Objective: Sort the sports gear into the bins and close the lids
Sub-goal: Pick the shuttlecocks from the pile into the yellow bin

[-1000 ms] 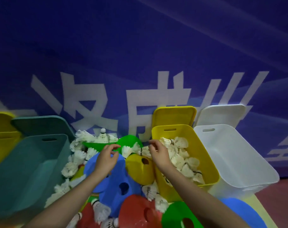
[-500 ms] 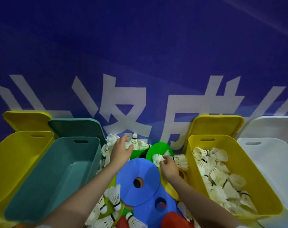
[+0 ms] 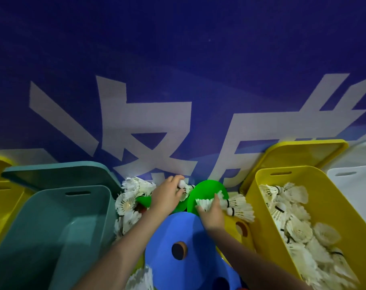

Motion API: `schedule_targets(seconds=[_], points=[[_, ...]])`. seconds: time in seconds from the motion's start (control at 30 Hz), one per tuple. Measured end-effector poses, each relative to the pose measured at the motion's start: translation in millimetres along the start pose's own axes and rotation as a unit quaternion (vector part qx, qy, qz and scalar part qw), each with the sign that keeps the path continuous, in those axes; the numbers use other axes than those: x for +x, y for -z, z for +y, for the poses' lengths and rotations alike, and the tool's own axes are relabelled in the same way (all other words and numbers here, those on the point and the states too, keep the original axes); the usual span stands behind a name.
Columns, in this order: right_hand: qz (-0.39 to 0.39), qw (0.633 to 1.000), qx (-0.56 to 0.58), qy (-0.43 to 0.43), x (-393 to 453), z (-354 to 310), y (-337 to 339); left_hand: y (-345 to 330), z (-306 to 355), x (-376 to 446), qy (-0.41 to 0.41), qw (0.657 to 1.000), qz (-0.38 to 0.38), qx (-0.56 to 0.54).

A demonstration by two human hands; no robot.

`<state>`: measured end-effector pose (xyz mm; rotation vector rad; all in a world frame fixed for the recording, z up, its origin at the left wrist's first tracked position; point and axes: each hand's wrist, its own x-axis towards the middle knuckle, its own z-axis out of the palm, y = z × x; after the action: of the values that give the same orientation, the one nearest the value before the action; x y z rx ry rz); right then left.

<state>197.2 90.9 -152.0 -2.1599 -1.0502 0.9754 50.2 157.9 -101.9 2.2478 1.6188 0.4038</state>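
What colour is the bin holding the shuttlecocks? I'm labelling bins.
Yellow bin, shuttlecocks inside; head view.

Sports hall or badminton venue, likely; blue banner (image 3: 178, 59) with large white characters along far side; heaps of shuttlecocks (image 3: 293, 222); coloured training discs (image 3: 184, 243); open plastic storage bins (image 3: 52, 227).

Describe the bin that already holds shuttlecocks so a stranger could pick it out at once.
Start at the blue wall with white lettering; open bins stand along its foot. Right of the pile of discs, the yellow bin stands beside the white bin. Only it holds shuttlecocks; the teal bin left of the pile is bare inside.
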Motion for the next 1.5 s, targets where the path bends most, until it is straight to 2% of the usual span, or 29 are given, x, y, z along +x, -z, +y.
schedule_targets(seconds=[0.13, 0.23, 0.33, 0.43, 0.5, 0.6, 0.83, 1.0, 1.17, 1.27, 1.4, 1.5], points=[[0.036, 0.998, 0.039, 0.03, -4.6, -0.9, 12.9, 11.1, -0.2, -17.6, 0.014, 0.982, 0.098, -0.163], [0.043, 0.993, 0.069, 0.083, -16.0, -9.8, 35.3, 29.2, 12.7, -36.1, 0.007, 0.953, 0.108, -0.284], [0.014, 0.984, 0.077, 0.162, -36.4, -20.4, 63.9, 47.7, 36.1, -56.5, -0.046, 0.938, 0.106, -0.328], [0.004, 0.971, 0.087, 0.221, -62.2, -17.2, 100.6, 63.4, 69.1, -78.8, -0.052, 0.916, 0.125, -0.379], [0.008, 0.967, 0.101, 0.233, -81.2, -9.4, 126.9, 67.6, 93.7, -96.9, -0.05, 0.905, 0.135, -0.401], [0.042, 0.974, 0.093, 0.204, -101.5, 15.6, 166.3, 60.2, 129.7, -117.7, -0.044, 0.896, 0.12, -0.426], [0.118, 0.983, 0.073, 0.124, -97.9, 91.5, 259.6, 13.2, 208.3, -135.5, -0.037, 0.918, -0.021, -0.393], [0.075, 0.997, -0.018, 0.023, -59.3, 139.4, 300.3, -16.0, 252.6, -138.2, 0.0, 0.917, -0.034, -0.398], [0.046, 0.996, -0.05, 0.05, -23.3, 149.2, 305.9, -42.2, 279.3, -130.9, 0.058, 0.917, -0.01, -0.393], [0.044, 0.995, -0.064, 0.057, 2.4, 153.1, 299.8, -55.5, 288.8, -128.4, 0.067, 0.931, -0.018, -0.358], [-0.004, 0.996, -0.083, 0.028, 18.9, 150.6, 287.6, -68.7, 293.6, -121.1, 0.056, 0.947, -0.032, -0.316], [-0.003, 0.981, -0.166, 0.103, 17.6, 152.0, 290.4, -78.8, 298.6, -110.3, 0.039, 0.956, -0.026, -0.288]])
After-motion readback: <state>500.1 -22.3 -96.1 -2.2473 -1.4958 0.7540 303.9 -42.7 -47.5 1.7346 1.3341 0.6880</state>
